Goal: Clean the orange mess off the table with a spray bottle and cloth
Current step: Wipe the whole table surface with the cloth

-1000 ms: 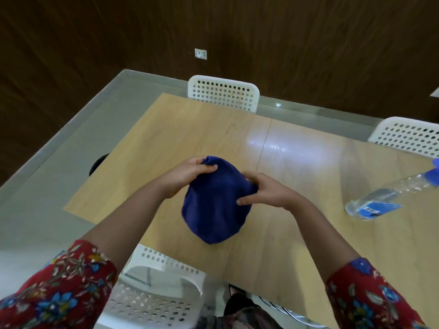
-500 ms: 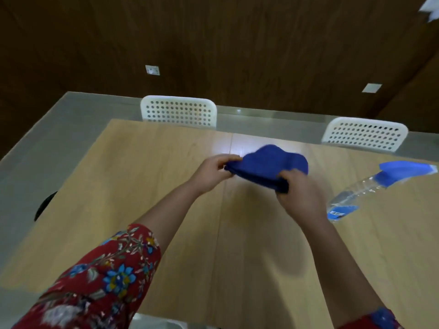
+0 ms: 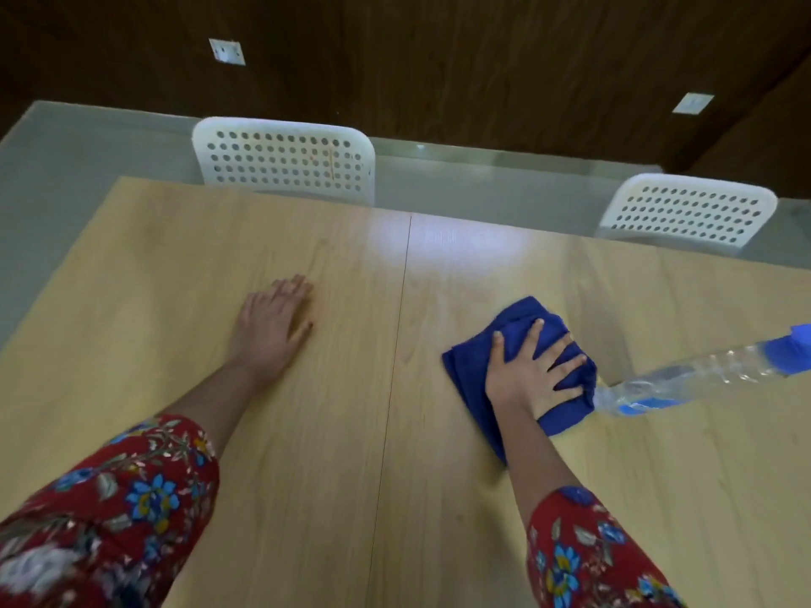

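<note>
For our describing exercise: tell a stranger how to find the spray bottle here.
Start at the wooden table. On its right side the right hand presses a blue cloth; just right of that cloth is the spray bottle. It alone is clear plastic, with a blue label and blue head.

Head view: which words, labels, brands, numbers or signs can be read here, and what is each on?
No text is readable in this frame.
Blue label on the spray bottle: printed, but too blurred to read.
Wall plate and second wall plate: no legible marking.
</note>
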